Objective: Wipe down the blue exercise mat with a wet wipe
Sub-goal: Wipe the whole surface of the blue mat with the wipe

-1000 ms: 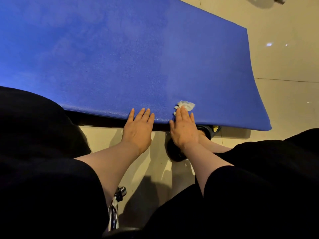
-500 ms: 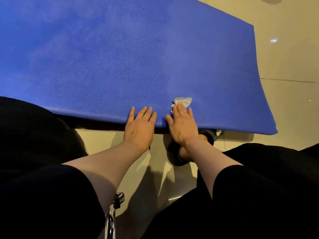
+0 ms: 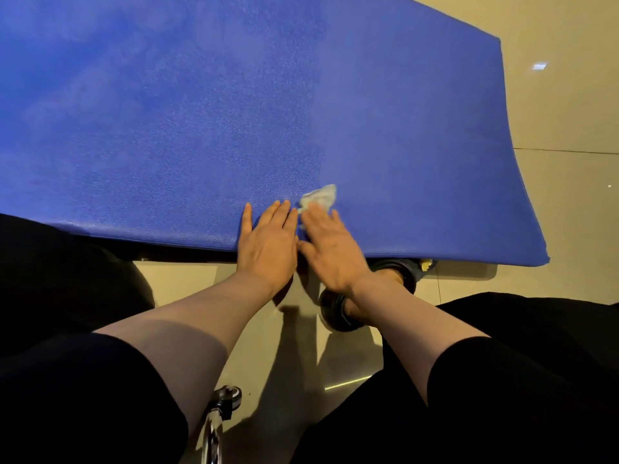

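blue exercise mat (image 3: 234, 122) spread wide, near edge overhanging tiled floor (image 3: 562, 105). left hand (image 3: 268, 244) flat on that near edge, fingers straight and together. right hand (image 3: 331, 251) just beside it, flat, fingers pressing crumpled white wet wipe (image 3: 320, 195) onto mat near the edge. dark sandal (image 3: 338, 313) on floor below.

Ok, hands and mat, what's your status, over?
Left hand flat on the mat's near edge. Right hand flat, pressing the wipe onto the mat. Nothing in the way.
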